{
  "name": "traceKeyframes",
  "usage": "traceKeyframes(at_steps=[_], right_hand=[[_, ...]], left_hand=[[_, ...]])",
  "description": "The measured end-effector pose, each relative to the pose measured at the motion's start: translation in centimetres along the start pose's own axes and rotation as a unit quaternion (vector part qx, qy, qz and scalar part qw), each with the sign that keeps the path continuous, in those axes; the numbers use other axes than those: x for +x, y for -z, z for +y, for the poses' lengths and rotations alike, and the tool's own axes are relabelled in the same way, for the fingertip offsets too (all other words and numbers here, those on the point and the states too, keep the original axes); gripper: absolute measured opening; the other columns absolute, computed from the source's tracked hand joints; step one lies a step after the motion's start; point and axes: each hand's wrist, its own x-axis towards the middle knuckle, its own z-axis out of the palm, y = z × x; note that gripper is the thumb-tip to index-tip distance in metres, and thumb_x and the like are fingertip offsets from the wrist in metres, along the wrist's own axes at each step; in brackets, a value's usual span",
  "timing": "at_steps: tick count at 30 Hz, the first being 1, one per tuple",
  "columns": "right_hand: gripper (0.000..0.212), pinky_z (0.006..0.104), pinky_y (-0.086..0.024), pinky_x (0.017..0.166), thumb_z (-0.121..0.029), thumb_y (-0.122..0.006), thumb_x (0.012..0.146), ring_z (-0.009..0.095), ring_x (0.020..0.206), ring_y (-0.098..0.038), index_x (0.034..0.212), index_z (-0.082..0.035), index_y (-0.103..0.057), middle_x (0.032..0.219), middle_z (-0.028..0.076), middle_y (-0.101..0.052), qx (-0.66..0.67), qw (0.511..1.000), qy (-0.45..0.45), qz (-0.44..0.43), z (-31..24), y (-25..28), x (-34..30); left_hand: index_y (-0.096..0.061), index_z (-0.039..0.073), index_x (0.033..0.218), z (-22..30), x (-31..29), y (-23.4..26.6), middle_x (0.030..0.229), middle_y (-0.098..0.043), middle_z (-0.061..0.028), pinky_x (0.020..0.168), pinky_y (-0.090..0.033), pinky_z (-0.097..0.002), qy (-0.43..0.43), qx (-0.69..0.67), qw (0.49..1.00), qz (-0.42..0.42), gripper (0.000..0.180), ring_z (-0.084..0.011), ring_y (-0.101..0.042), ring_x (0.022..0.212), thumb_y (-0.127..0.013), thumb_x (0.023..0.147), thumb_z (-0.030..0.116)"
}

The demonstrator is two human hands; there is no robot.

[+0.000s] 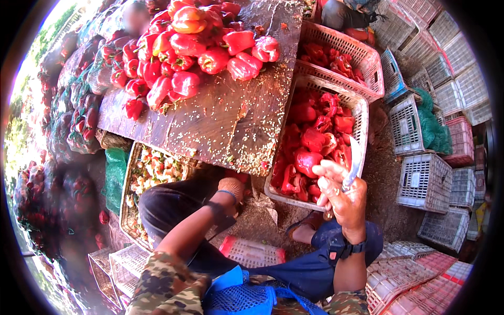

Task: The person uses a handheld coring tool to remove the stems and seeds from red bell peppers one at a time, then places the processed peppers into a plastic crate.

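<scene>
My right hand (344, 202) grips a small knife with a curved blade (355, 160), which points up and away. It is held over the near right corner of a crate (364, 118) of cut red bell peppers (307, 160). My left hand (231, 190), in a tan knit glove, is low by the near edge of the wooden table (210, 126). Its fingers are hidden, and something red shows just beyond it. A heap of whole red bell peppers (185, 44) covers the far part of the table, and pale seeds are scattered over the wood.
Left of my knee, a crate (125, 210) holds pale pepper cores. Another crate (375, 68) of cut peppers stands beyond the near one. Filled net sacks (79, 105) are piled at left. Stacked crates (425, 181) line the right side, with green netting (434, 131). A person (341, 13) sits at the far side.
</scene>
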Motion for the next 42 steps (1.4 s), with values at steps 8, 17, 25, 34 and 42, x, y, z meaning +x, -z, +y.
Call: traceKeyframes(at_steps=[8,17,25,34,42], right_hand=[[0.034,0.0216,-0.045,0.046,-0.005,-0.064,0.095,0.011,0.054,-0.061,0.128,0.004,-0.061,0.107,0.018,-0.074,0.023,0.991,-0.111,0.063,4.2,2.6,1.1],[0.035,0.0225,-0.048,0.049,-0.009,-0.067,0.096,0.012,0.056,-0.063,0.128,0.004,-0.061,0.105,0.02,-0.073,0.044,0.986,-0.15,0.052,5.5,3.2,1.6],[0.034,0.0205,-0.049,0.05,-0.009,-0.066,0.098,0.01,0.063,-0.067,0.129,0.003,-0.062,0.109,0.015,-0.075,0.032,0.986,-0.159,0.046,4.9,4.1,0.8],[0.043,0.0223,-0.046,0.049,-0.037,-0.049,0.108,0.012,0.058,-0.064,0.119,0.003,-0.063,0.089,0.012,-0.071,0.18,0.978,-0.099,0.03,6.0,4.1,-0.4],[0.033,0.0249,-0.05,0.05,-0.027,-0.047,0.11,0.011,0.057,-0.062,0.1,-0.001,-0.064,0.076,0.005,-0.065,0.061,0.997,-0.027,-0.026,1.5,-1.4,-7.6]], left_hand=[[-0.067,0.011,0.12,-4.5,13.7,-6.2,0.113,-0.07,-0.0166,0.089,-0.053,-0.0519,0.002,-0.158,0.987,-0.023,0.04,-0.0377,-0.067,0.104,-0.064,0.091,0.038],[-0.069,0.009,0.111,-5.1,15.2,-2.9,0.103,-0.072,-0.0151,0.088,-0.053,-0.0515,-0.092,-0.117,0.976,-0.157,0.036,-0.0371,-0.068,0.097,-0.064,0.091,0.038],[-0.071,0.006,0.103,-0.3,10.4,-4.2,0.094,-0.073,-0.0137,0.087,-0.052,-0.0512,-0.23,-0.078,0.939,-0.241,0.035,-0.0365,-0.068,0.09,-0.065,0.091,0.039],[-0.071,-0.002,0.086,0.7,-3.2,2.2,0.075,-0.071,-0.0057,0.076,-0.054,-0.0411,-0.312,-0.208,0.907,-0.193,0.028,-0.0165,-0.065,0.077,-0.076,0.084,0.025],[-0.066,-0.001,0.114,7.3,-18.6,14.5,0.098,-0.073,-0.007,0.074,-0.058,-0.0335,-0.184,-0.566,0.756,0.272,0.028,-0.0154,-0.068,0.09,-0.073,0.089,0.008]])
